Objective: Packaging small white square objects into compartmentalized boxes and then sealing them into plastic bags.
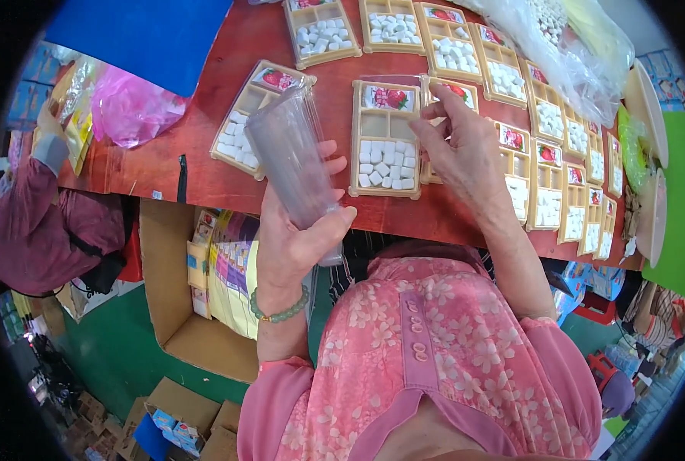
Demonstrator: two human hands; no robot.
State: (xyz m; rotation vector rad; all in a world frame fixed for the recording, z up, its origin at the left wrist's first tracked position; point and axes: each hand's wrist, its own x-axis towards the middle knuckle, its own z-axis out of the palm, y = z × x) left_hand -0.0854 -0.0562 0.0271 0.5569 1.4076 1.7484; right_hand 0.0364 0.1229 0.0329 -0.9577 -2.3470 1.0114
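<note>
My left hand (pixel 300 238) is wrapped round a stack of clear plastic covers (pixel 285 142), held tilted above the table's near edge. Just right of it lies a beige compartment tray (pixel 355 165) with white pieces (pixel 387 164) in its lower part and a strawberry-picture card (pixel 388 97) at the top. Over the tray's right edge hovers my right hand (pixel 469 154), its fingers bent but apart with nothing seen between them. A similar tray (pixel 244 123) lies aslant at the left, partly behind the covers. Another tray (pixel 451 83) is partly hidden by my right hand.
Several filled trays (pixel 548 165) line the red table's (pixel 304 92) back and right side. A clear plastic bag (pixel 550 46) lies back right; a pink bag (pixel 131 104) and blue sheet (pixel 139 38) lie left. Below stands an open carton (pixel 162 269). Another person's sleeve (pixel 39 223) shows at left.
</note>
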